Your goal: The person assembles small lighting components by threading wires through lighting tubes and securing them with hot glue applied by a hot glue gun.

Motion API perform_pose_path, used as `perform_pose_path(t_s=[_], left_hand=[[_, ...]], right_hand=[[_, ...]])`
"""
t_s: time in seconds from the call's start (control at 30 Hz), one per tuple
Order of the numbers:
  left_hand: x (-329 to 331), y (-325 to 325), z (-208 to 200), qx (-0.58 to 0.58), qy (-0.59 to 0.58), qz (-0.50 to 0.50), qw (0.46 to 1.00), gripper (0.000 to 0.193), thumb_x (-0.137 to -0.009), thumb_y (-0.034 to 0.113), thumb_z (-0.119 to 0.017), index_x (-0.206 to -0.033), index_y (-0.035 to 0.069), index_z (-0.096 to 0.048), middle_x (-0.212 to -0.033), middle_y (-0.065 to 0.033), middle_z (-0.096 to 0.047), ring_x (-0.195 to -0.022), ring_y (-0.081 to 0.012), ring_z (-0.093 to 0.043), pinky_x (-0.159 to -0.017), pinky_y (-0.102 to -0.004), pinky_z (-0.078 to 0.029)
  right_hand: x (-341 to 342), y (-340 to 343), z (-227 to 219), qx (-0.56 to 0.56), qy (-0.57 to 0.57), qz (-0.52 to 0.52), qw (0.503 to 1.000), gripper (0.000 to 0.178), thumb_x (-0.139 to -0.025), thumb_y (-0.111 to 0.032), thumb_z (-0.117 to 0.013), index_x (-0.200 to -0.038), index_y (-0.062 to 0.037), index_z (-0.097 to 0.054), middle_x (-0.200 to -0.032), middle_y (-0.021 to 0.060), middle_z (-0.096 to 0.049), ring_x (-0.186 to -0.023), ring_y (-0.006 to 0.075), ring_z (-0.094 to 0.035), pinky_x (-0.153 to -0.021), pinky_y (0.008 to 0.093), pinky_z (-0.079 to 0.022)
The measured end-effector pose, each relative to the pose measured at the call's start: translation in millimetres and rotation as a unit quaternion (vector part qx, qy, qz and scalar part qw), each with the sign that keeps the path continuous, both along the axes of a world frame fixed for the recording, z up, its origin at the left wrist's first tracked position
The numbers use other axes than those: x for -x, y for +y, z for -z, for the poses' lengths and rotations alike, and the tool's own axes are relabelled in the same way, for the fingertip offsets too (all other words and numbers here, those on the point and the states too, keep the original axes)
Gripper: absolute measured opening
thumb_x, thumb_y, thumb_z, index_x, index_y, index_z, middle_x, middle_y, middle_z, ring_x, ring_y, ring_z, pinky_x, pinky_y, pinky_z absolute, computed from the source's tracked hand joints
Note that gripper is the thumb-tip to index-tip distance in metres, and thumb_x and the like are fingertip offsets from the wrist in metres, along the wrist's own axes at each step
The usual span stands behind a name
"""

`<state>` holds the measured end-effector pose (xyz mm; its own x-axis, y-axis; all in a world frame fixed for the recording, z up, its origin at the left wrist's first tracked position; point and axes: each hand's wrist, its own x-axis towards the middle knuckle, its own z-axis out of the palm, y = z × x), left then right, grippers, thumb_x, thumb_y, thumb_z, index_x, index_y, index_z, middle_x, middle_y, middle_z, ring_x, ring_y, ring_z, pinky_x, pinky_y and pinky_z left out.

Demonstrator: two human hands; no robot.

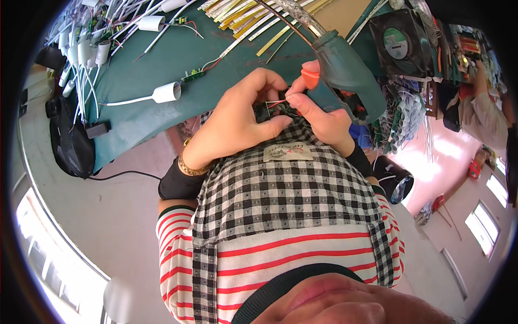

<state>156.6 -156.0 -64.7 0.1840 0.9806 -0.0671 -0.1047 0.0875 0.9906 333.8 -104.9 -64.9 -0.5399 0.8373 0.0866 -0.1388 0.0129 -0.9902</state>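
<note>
Both hands meet close before my apron at the table's near edge. My left hand [240, 116] is curled, thumb and fingers closing round a small dark part that is mostly hidden. Thin red and white wires [276, 102] run from there to my right hand [319, 114], whose thumb and finger pinch their ends. Beside and partly over the right hand is a green soldering gun [345, 62] with an orange trigger [311, 79]; a fingertip shows against the trigger. Whether other fingers grip its handle is hidden. Left of the hands lies a white lamp holder [167, 93] with a white cable.
A small green circuit board [192, 75] joins a light strip on the green table [135, 116]. More strips [259, 24] lie at the back, white lamp holders [84, 52] with cables at left. A black fan [402, 43] stands right; a co-worker's arm [483, 110] shows beyond.
</note>
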Motion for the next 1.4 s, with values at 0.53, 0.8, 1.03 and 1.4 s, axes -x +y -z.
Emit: perform_pose_path(t_s=[0.53,0.8,1.03,1.4], left_hand=[[-4,-1,5,0.087,-0.042,0.002,0.995,0.015,-0.095,0.017,-0.051,-0.095,0.002,-0.053,-0.081,-0.0027,-0.059,-0.063,-0.0051,-0.05,-0.058,-0.0185,-0.041],[-2,0,7,0.148,-0.144,-0.02,0.978,0.008,-0.094,0.01,-0.047,-0.092,0.003,-0.05,-0.076,-0.002,-0.058,-0.06,-0.0039,-0.046,-0.054,-0.0182,-0.038],[-3,1,7,0.147,-0.143,-0.028,0.978,0.011,-0.095,0.012,-0.044,-0.092,0.003,-0.05,-0.079,-0.0037,-0.059,-0.062,-0.0061,-0.048,-0.057,-0.0193,-0.04],[0,5,10,0.194,-0.225,0.01,0.955,0.015,-0.094,0.015,-0.045,-0.091,0.003,-0.053,-0.081,-0.0042,-0.06,-0.066,-0.0083,-0.051,-0.061,-0.0204,-0.042]], right_hand=[[3,6,0,0.049,0.006,0.097,0.994,0.046,-0.077,0.001,-0.07,-0.117,-0.0002,-0.048,-0.08,0.0066,-0.062,-0.07,0.0116,-0.058,-0.068,0.0289,-0.048],[3,3,6,0.063,0.006,0.082,0.995,0.045,-0.078,-0.001,-0.07,-0.118,-0.0028,-0.05,-0.08,0.0076,-0.063,-0.065,0.0087,-0.056,-0.053,0.0203,-0.044],[1,4,4,0.057,-0.006,0.082,0.995,0.046,-0.078,0.002,-0.068,-0.119,-0.0001,-0.048,-0.081,0.007,-0.062,-0.068,0.0104,-0.057,-0.065,0.0258,-0.047],[1,4,-2,0.101,-0.028,0.08,0.991,0.046,-0.078,0.005,-0.063,-0.121,0.0012,-0.047,-0.084,0.0085,-0.061,-0.073,0.0121,-0.057,-0.067,0.0251,-0.045]])
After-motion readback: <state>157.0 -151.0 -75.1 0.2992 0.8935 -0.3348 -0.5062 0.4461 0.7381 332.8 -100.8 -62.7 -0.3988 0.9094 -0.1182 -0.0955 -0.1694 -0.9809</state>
